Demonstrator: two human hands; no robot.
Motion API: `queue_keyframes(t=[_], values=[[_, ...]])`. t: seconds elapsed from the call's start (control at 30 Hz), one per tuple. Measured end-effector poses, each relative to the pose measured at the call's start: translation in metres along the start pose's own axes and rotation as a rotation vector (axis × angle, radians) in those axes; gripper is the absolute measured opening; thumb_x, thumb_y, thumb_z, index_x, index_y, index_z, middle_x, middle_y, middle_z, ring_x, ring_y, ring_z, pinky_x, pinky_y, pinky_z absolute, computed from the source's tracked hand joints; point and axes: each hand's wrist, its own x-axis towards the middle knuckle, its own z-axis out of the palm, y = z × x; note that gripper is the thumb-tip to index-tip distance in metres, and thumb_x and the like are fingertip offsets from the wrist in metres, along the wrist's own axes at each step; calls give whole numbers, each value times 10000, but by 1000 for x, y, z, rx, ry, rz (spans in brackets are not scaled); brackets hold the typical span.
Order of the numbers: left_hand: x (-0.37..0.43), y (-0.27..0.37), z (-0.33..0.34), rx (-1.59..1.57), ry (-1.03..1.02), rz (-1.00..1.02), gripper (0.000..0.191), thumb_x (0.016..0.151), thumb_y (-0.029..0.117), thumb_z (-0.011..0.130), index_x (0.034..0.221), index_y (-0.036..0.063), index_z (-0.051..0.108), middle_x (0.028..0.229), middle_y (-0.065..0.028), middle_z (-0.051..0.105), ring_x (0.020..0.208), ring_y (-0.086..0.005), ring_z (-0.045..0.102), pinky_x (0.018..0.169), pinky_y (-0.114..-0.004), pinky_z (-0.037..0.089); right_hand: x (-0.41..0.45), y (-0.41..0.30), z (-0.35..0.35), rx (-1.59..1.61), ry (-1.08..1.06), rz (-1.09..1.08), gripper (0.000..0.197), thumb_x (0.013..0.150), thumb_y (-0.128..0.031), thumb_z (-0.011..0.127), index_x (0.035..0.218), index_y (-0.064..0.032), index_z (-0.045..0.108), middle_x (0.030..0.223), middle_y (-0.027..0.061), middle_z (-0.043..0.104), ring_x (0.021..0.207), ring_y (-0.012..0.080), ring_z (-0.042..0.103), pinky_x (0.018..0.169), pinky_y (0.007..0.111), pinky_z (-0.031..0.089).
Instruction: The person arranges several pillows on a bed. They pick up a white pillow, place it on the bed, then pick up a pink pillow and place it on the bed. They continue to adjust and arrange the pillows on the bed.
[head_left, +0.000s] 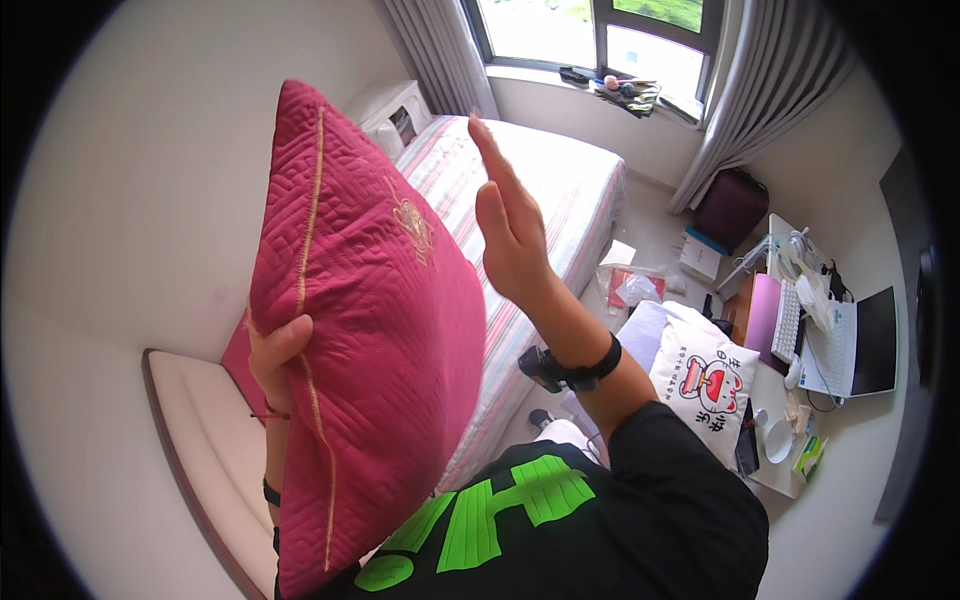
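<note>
A crimson quilted pillow (375, 322) with gold piping and an embroidered emblem stands on edge in front of my chest. My left hand (279, 349) grips its left edge, the thumb over the piping and the other fingers hidden behind. To the right of the pillow my right hand (514, 232) is raised, flat and empty, its thumb apart from the fingers. A gap shows between this palm and the upper part of the pillow. Below both lies a bed (555, 180) with a striped sheet. Part of another crimson item (238, 360) shows behind my left wrist.
A padded headboard (202, 450) rises at lower left, and a white bedside cabinet (386, 112) stands by the curtain. At right, a desk (772, 480) holds a laptop (832, 352) and keyboard. Nearby are a white printed cushion (701, 382), a suitcase (731, 210) and plastic-wrapped items (637, 289) on the floor.
</note>
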Motion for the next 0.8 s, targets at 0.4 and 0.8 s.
queue_keyframes(t=[0.4,0.8], values=[[-54,-11,-39,-359,69,-52,610,773,76,543,1353,-62,411,1262,-194,553,1139,-321,568,1006,-459,462,-338,248,-42,-624,-1583,1044,633,970,-523,395,1309,-8,537,1205,224,620,1112,415,575,980,433,454],[-79,6,-43,-362,17,33,589,795,104,550,1357,-18,424,1292,-162,530,1180,-274,527,1024,-384,437,10,-14,56,85,-469,-157,504,1006,-307,436,1455,-82,388,1516,165,357,1450,330,227,1175,461,189]])
